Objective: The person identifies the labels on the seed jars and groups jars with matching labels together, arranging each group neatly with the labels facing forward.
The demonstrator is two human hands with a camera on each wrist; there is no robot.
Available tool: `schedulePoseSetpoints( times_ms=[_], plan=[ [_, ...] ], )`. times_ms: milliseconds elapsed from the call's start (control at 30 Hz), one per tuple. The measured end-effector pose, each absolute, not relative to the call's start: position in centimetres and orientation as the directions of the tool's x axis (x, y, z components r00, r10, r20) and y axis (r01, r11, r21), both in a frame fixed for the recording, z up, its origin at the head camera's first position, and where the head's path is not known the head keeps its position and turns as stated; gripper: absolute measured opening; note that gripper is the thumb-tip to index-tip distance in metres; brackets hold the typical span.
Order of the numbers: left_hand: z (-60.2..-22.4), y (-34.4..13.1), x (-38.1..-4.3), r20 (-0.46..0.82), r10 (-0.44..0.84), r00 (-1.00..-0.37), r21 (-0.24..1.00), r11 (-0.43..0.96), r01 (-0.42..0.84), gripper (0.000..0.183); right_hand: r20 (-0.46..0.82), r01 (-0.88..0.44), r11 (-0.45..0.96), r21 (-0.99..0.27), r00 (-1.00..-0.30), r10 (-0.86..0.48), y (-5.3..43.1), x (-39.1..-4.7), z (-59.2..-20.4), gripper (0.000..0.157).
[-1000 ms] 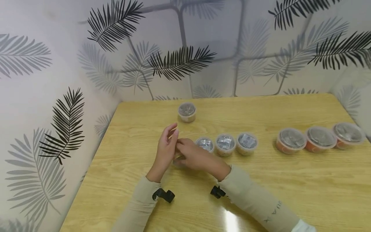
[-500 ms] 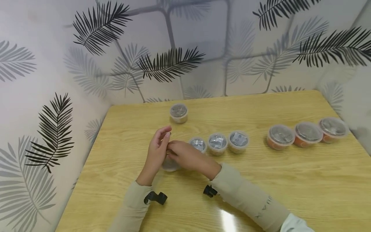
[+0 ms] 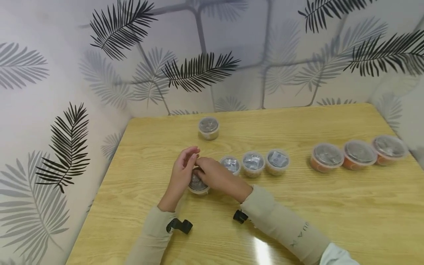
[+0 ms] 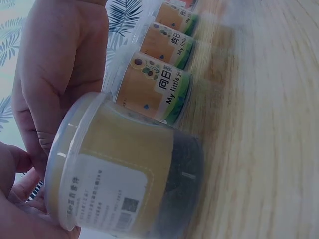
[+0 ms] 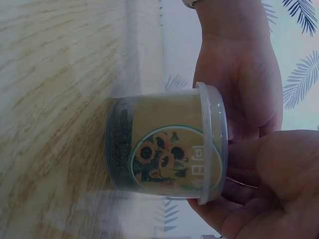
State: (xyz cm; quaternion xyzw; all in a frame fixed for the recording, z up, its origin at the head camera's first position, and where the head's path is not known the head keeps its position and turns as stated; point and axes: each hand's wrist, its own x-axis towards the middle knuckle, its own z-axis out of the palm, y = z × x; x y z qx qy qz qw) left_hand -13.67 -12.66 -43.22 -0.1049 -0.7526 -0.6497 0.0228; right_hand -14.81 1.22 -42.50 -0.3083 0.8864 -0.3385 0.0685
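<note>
A clear lidded tub (image 3: pixel 198 186) stands on the table between both hands. Its sunflower label (image 5: pixel 164 152) and dark bottom layer (image 5: pixel 119 144) show in the right wrist view. From the right, the right hand (image 3: pixel 218 176) grips the lid, thumb over its top and fingers at the rim (image 5: pixel 205 144). The left hand (image 3: pixel 180 173) lies close along the tub's left side, its thumb up beside the right fingers. In the left wrist view the left hand (image 4: pixel 15 204) is at the lid's edge, largely cut off; I cannot tell whether it pinches the lid.
Right of the hands, three similar small tubs (image 3: pixel 253 165) stand in a row. Another small tub (image 3: pixel 208 128) is behind the hands. Three wider orange-sided tubs (image 3: pixel 326 157) line up at the right. The wooden table (image 3: pixel 149 140) meets a leaf-patterned wall (image 3: pixel 238 88).
The right fingers have shifted on the tub, leaving more of its lid in sight than one second ago. The left hand keeps nearly the same pose. The head view has swung slightly.
</note>
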Motion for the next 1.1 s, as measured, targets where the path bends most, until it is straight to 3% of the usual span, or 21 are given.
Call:
schedulePoseSetpoints(
  times_ms=[700, 967, 1100],
  plan=[
    [-41.8, -12.5, -13.0, 0.136, 0.139, -0.981, 0.972, 0.172, 0.159, 0.031, 0.040, -0.520, 0.617, -0.591, -0.783, -0.621, 1.2, -14.9, -42.2, 0.017],
    [-41.8, -12.8, -12.8, 0.152, 0.120, -0.981, 0.964, 0.200, 0.174, 0.030, 0.173, -0.536, 0.712, -0.454, -0.837, -0.519, 0.9, -15.0, -42.6, 0.022],
    [-41.9, -12.9, -12.7, 0.135, 0.110, -0.985, 0.961, 0.228, 0.158, 0.029, 0.191, -0.513, 0.733, -0.446, -0.855, -0.482, 0.8, -15.2, -42.6, 0.025]
  ],
)
